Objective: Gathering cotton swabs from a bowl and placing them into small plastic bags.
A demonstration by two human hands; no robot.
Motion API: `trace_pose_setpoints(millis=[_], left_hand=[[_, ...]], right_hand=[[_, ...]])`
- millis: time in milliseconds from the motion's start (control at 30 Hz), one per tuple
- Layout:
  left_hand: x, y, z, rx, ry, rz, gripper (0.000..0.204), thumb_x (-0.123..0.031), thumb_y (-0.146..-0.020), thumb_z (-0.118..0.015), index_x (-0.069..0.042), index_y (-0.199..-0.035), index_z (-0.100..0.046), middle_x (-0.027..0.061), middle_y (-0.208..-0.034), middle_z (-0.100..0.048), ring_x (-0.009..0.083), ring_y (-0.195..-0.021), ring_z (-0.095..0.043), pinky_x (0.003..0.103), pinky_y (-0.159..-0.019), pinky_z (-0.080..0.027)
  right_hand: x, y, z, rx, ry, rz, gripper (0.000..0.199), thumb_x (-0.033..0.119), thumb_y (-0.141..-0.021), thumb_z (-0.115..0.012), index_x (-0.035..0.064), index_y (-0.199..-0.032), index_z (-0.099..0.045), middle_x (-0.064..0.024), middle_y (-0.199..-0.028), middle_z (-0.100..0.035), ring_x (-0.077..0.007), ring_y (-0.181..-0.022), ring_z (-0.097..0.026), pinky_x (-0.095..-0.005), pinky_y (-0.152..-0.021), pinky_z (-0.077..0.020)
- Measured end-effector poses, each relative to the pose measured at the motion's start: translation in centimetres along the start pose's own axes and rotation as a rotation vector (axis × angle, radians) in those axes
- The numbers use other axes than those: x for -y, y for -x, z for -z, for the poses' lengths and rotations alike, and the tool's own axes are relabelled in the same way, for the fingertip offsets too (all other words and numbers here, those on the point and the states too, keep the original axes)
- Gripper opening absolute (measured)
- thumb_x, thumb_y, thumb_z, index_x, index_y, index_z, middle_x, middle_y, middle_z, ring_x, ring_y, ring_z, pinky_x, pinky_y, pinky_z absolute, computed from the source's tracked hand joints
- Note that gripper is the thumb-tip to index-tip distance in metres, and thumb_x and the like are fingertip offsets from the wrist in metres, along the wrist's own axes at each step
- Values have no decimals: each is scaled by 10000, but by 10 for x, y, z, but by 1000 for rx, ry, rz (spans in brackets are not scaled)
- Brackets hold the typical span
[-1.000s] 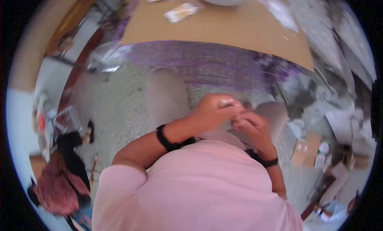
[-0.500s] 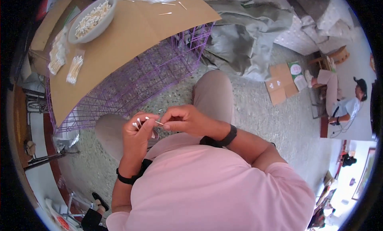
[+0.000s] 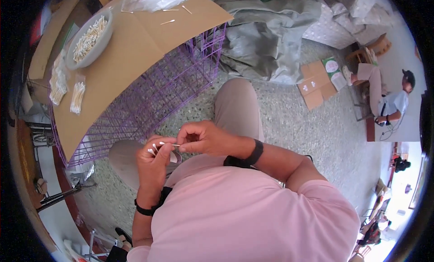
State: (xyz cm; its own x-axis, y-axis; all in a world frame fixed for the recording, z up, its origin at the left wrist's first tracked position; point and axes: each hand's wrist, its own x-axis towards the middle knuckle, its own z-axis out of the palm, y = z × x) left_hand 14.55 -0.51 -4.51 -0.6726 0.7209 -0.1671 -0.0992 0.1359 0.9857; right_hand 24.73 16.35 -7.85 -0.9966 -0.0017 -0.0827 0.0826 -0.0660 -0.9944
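My left hand [image 3: 153, 165] is closed around a small bunch of white cotton swabs [image 3: 153, 149], their tips sticking up above my fingers. My right hand [image 3: 199, 137] pinches one swab [image 3: 169, 144] by its stick, right beside the bunch. Both hands are held over my lap, above my knees in beige trousers. A grey bowl [image 3: 88, 38] full of swabs sits on the cardboard sheet [image 3: 135, 45] up at the left, far from both hands.
The cardboard lies on a purple wire cage [image 3: 153, 99]. Packets of swabs [image 3: 77, 97] and a clear plastic bag [image 3: 153, 0] lie on it. Grey cloth [image 3: 266, 36] and flattened boxes [image 3: 316, 83] are on the floor. Another person [image 3: 389, 101] sits at the right.
The view has swung round from facing the cage's front to having it at the upper left. My hands stay together at my lap, still working the swabs.
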Motion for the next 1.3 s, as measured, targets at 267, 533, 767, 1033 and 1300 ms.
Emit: trace_pose_setpoints(millis=[267,533,767,1033,1300], left_hand=[[-3,2,-1,-39,89,128,126,-127,-920,-534,-49,-836,-587,-51,-697,-502,13,-586,-391,193,-491,-301],[-2,2,-24,56,247,-23,90,-40,-895,-523,-21,-850,-598,-10,-752,-531,23,-582,-419,180,-486,-296],[-14,12,-33,195,-60,-109,146,-140,-934,-489,-27,-881,-566,-20,-708,-505,43,-610,-416,202,-522,-307],[-18,48,8,63,-419,-168,347,-367,-919,-580,-51,-1047,-514,187,-1281,-496,340,-1071,-546,500,-983,-408],[-16,66,39,4,528,-129,294,-329,-995,-461,-41,-958,-507,62,-871,-494,175,-866,-463,329,-795,-411]], right_hand=[[4,2,-9,-59,8,159,135,147,-875,-625,20,-922,-628,-31,-778,-623,-106,-735,-585,-284,-653,-474],[-6,20,-10,-157,-23,302,221,223,-861,-658,7,-875,-615,-27,-710,-600,-95,-670,-518,-294,-588,-430],[5,36,-5,-127,45,260,215,214,-870,-661,13,-932,-621,-35,-780,-638,-86,-751,-573,-281,-665,-464],[10,65,-15,-145,253,424,177,175,-851,-650,23,-932,-606,-69,-820,-613,-165,-782,-591,-316,-677,-461],[-39,117,7,-311,713,70,131,158,-792,-633,42,-850,-613,-143,-822,-609,-312,-786,-589,-417,-688,-450]])
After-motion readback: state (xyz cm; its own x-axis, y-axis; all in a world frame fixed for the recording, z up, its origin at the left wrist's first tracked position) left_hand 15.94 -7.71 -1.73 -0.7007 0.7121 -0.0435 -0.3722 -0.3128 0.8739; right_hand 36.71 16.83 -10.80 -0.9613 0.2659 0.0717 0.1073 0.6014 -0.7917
